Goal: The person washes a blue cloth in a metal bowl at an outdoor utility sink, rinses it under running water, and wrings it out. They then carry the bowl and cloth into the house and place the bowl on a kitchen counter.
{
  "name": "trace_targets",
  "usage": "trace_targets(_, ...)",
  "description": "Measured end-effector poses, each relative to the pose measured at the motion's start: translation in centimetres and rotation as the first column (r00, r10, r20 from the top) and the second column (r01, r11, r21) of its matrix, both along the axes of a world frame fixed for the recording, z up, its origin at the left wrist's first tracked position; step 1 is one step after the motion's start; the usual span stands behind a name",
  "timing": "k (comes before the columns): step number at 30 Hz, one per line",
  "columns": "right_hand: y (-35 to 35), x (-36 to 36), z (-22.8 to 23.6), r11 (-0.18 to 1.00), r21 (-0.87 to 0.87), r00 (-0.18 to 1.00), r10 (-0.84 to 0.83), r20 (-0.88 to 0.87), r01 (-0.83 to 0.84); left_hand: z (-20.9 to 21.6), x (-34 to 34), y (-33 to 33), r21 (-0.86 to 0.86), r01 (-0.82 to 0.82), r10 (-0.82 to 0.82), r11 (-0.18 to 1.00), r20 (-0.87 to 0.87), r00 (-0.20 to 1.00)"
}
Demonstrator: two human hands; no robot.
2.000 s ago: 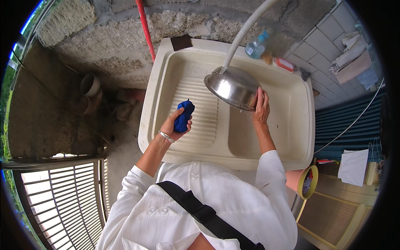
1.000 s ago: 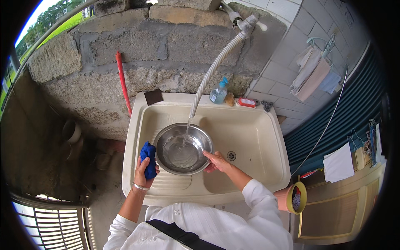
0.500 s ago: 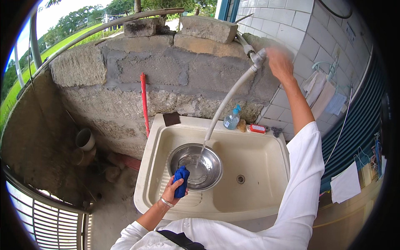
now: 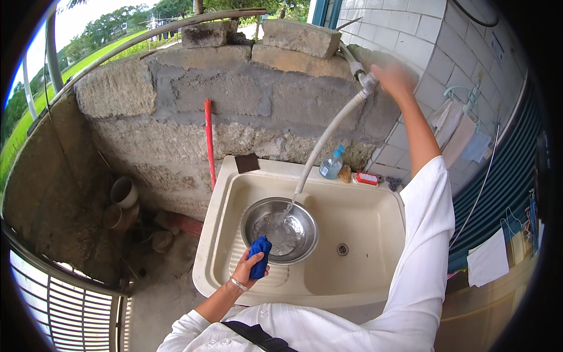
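My left hand (image 4: 245,271) is closed around a bunched blue cloth (image 4: 260,257), held over the near rim of a round metal basin (image 4: 311,246). Water runs into this basin from a ribbed grey hose (image 4: 331,128). The hose hangs down from a tap (image 4: 368,82) on the wall. Up at that tap, my right arm is stretched out and my right hand (image 4: 396,81) grips its side; part of this hand is blurred. The basin sits on the ridged left part of a cream sink (image 4: 363,205), and its water looks stirred.
Along the sink's back rim stand a blue-topped pump bottle (image 4: 332,164), a brown sponge-like lump (image 4: 345,173), a red brush (image 4: 367,178) and a dark scourer (image 4: 393,183). A dark flat pad (image 4: 247,162) lies at the back left corner. A red pole (image 4: 210,144) leans on the block wall.
The view has shifted slightly, so the sink and basin appear a little further right. More churned water shows in the basin. Both hands stay about where they were.
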State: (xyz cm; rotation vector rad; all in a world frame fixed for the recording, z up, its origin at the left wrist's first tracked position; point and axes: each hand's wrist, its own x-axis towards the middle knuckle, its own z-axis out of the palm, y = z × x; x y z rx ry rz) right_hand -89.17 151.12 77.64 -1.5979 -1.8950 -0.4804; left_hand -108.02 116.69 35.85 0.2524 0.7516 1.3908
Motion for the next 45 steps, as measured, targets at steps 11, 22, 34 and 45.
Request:
trace_targets(11,1.7,1.0,-9.1,0.945,0.078,0.641,0.276,-0.716,-0.318,-1.5,1.3,-0.5,-0.046,0.034,-0.029,0.998,0.110,0.994)
trace_targets(22,3.1,-1.9,-9.5,0.728,0.160,0.433,0.553,-0.712,-0.666,-0.7,1.3,-0.6,-0.008,0.023,-0.023,1.000,0.072,0.997)
trace_targets(34,1.9,0.6,-11.0,0.805,0.320,0.852,0.523,0.012,-0.499,0.0,2.1,1.1,0.006,0.067,-0.068,0.998,0.027,0.997)
trace_targets(45,-18.6,0.7,-37.2,0.348,-0.233,0.295,0.138,-0.946,-0.908,2.3,2.7,4.4,0.063,0.115,-0.130,0.991,0.381,0.915)
